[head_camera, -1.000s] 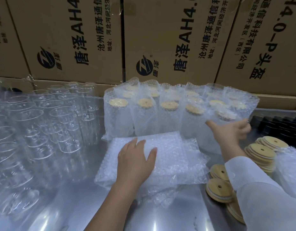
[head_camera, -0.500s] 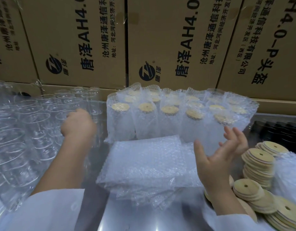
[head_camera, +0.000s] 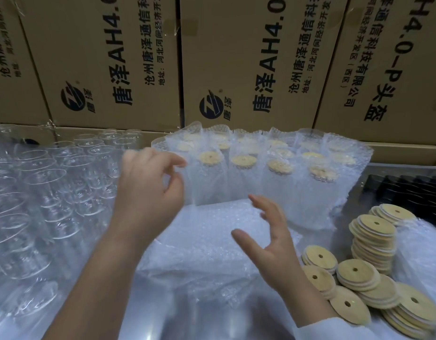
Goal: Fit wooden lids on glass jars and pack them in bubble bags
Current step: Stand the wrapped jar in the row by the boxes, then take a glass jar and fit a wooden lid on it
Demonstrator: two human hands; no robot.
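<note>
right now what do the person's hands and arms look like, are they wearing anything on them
Both hands are bare: the left hand and the right hand show no gloves, rings or watch. The left forearm is uncovered as far as the frame shows. A plain white sleeve covers the right arm from just behind the wrist.

Clear glossy glass jars point(head_camera: 50, 182), matt wooden lids point(head_camera: 374, 224), bubbled plastic bags point(head_camera: 207, 241), matt cardboard boxes point(head_camera: 249, 57).
</note>
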